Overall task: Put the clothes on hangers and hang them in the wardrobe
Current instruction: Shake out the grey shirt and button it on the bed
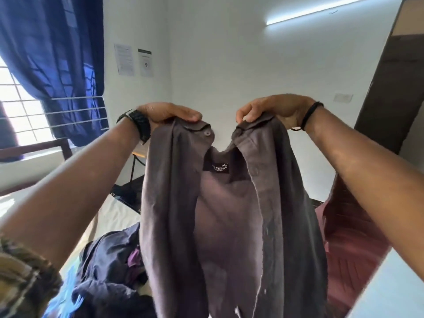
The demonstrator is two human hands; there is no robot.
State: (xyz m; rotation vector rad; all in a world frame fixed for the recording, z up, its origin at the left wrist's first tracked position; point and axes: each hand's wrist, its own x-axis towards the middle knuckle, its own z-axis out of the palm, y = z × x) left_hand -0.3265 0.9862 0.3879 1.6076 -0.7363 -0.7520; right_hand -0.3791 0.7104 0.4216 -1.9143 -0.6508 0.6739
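While the left hand point(169, 113) and right hand point(273, 109) each pinch one collar end of the grey shirt point(229, 214), uneven tension can twist the unbuttoned front, hindering hanger insertion.

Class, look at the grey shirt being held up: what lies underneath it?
Below the grey shirt a heap of dark blue clothes with some purple fabric lies on the bed; whatever sits directly behind the shirt is covered.
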